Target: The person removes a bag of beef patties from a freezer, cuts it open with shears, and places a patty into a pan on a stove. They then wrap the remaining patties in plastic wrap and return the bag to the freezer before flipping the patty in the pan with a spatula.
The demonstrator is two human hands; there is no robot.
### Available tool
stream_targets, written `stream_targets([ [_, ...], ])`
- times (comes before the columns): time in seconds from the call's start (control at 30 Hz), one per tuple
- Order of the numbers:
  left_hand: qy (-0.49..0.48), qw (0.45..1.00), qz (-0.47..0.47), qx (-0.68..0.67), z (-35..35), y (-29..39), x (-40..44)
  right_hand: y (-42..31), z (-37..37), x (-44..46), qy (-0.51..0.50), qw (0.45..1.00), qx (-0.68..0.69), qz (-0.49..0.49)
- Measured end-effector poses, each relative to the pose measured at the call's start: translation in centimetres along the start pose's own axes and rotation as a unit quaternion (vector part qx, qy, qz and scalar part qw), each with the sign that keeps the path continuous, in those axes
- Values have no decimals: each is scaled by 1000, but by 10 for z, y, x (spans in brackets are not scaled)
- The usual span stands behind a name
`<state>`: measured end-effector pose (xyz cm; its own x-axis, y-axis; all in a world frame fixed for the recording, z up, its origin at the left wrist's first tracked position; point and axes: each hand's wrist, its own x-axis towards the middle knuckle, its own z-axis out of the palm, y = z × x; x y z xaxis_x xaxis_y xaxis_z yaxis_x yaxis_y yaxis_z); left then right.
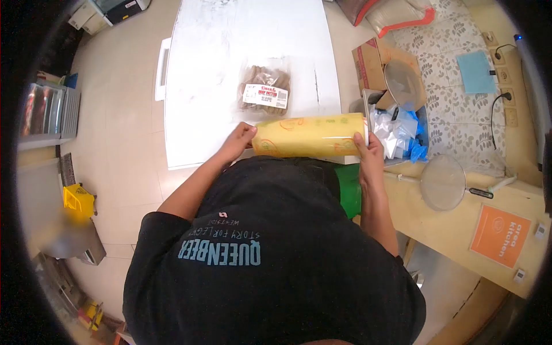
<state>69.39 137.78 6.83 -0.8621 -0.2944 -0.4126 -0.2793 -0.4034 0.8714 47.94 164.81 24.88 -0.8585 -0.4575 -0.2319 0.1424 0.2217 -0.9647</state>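
Observation:
A thick roll of yellowish plastic wrap (310, 136) with orange print lies level across my front, at the near edge of the white table. My left hand (238, 141) grips its left end, thumb and fingers closed on it. At the opposite end, my right hand (369, 146) holds the roll with the thumb on its face and fingers around the end. Just beyond the roll, a clear pack of brown patties (265, 77) with a white and red label rests flat on the table; neither hand touches it.
The white table (213, 52) stretches ahead. To its right stand a cardboard box (368, 66) and a bin holding white and blue plastic bags (397, 129). A round mesh strainer (443, 183) hangs by the right wall. A yellow bucket (79, 198) is on the left floor.

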Motion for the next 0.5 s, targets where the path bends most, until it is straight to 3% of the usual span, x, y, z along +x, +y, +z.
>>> stream_targets([
  [0.07, 81, 996, -27, -29, -12, 13, -22, 17, 13, -1, 0, 1000, 22, 21],
  [0.13, 125, 989, -17, -78, -25, 22, -38, 34, 22, 3, -27, 994, 36, 104],
  [0.33, 243, 969, -42, -16, -62, 32, -56, 98, 56, 22, -119, 963, 65, 234],
  [0.4, 248, 969, -18, -13, -77, 28, -54, 111, 62, 28, -148, 951, 76, 261],
  [0.5, 225, 973, -16, 38, -89, 30, -57, 123, 58, 42, -194, 953, 71, 221],
])
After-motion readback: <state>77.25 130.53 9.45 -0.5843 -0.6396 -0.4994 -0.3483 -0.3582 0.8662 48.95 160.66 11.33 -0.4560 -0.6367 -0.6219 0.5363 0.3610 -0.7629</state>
